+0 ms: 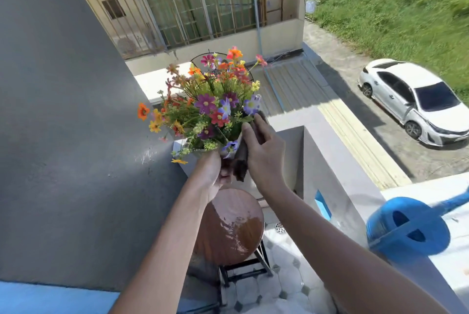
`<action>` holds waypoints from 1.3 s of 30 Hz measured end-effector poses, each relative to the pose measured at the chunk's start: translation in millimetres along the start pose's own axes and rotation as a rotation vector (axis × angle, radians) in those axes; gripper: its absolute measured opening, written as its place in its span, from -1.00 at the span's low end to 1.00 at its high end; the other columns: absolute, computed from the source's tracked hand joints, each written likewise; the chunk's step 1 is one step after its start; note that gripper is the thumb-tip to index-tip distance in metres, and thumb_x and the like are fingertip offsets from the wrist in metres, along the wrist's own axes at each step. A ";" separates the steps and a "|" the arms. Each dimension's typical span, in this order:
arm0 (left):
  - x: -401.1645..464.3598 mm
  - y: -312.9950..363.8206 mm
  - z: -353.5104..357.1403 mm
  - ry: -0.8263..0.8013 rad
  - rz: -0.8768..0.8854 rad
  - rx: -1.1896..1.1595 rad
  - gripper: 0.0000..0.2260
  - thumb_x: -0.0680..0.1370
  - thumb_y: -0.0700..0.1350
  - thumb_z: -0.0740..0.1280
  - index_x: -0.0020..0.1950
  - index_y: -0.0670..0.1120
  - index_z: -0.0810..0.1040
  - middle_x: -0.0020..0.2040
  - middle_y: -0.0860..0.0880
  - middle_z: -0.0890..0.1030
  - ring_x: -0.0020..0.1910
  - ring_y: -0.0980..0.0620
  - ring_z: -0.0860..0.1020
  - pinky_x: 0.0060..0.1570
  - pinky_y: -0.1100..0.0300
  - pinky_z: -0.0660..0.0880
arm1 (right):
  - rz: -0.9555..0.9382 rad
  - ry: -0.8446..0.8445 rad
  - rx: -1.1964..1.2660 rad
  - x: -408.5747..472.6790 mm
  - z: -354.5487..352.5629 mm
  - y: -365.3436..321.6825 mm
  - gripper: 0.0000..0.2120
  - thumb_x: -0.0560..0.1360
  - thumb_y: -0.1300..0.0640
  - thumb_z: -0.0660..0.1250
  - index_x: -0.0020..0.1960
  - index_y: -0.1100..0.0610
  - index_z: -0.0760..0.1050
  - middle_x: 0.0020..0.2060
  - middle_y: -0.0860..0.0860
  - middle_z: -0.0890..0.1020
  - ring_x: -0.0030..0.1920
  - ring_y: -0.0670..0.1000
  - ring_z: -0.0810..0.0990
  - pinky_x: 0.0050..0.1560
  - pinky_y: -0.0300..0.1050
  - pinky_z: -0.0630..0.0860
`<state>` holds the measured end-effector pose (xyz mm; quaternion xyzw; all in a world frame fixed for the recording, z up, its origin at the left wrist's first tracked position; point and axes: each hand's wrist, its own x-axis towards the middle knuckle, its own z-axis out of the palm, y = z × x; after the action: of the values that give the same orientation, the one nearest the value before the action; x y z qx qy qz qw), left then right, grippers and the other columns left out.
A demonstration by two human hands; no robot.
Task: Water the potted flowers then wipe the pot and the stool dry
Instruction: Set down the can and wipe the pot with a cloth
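What we count on the balcony

We count two hands, the left hand and the right hand, both up above the one round wooden stool. Above that stool we count one pot of flowers and one dark brown cloth. To the right of the stool sits one blue watering can on the ledge. Beyond the stool, down on the street, we count one white car.
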<state>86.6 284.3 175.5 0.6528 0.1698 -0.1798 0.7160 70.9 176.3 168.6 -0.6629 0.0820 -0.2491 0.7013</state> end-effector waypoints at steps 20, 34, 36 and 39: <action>-3.9 -29.9 -16.5 -0.009 -0.045 -0.112 -0.72 0.65 -0.22 -0.01 -0.17 -0.20 0.42 -0.47 -0.11 0.56 -0.61 0.11 0.41 -0.60 0.32 0.31 | 0.062 -0.075 -0.043 10.5 3.2 43.7 -0.80 0.61 0.18 0.29 0.12 0.24 0.63 -0.10 0.00 0.60 -0.08 -0.08 0.53 -0.02 -0.12 0.43; -8.2 -39.0 -41.7 -0.010 0.055 0.057 -0.74 0.65 -0.21 0.02 0.05 -0.25 0.48 -0.36 -0.14 0.55 -0.55 0.10 0.42 -0.55 0.27 0.32 | 0.390 -0.176 0.001 25.3 -17.0 67.9 -0.80 0.61 0.23 0.29 0.14 0.16 0.66 -0.27 0.01 0.62 -0.29 -0.03 0.50 -0.26 -0.16 0.43; -6.8 -41.8 -49.5 -0.020 0.047 0.092 -0.74 0.65 -0.19 0.04 0.05 -0.25 0.50 -0.37 -0.13 0.56 -0.55 0.10 0.42 -0.55 0.26 0.30 | 0.372 -0.143 0.049 32.1 -14.0 57.1 -0.81 0.62 0.22 0.28 0.13 0.14 0.65 -0.34 0.04 0.60 -0.38 -0.03 0.48 -0.34 -0.18 0.42; -10.3 -43.2 -61.2 -0.057 0.024 0.046 -0.70 0.67 -0.12 0.05 -0.04 -0.21 0.52 -0.40 -0.12 0.57 -0.56 0.11 0.40 -0.55 0.27 0.28 | 0.349 -0.185 0.130 46.1 -4.4 43.1 -0.83 0.63 0.17 0.28 0.08 0.18 0.64 -0.36 0.13 0.54 -0.43 0.05 0.41 -0.40 -0.14 0.35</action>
<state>56.3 342.0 137.2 0.6655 0.1373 -0.1938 0.7076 119.1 151.1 136.2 -0.6120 0.1147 -0.0666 0.7797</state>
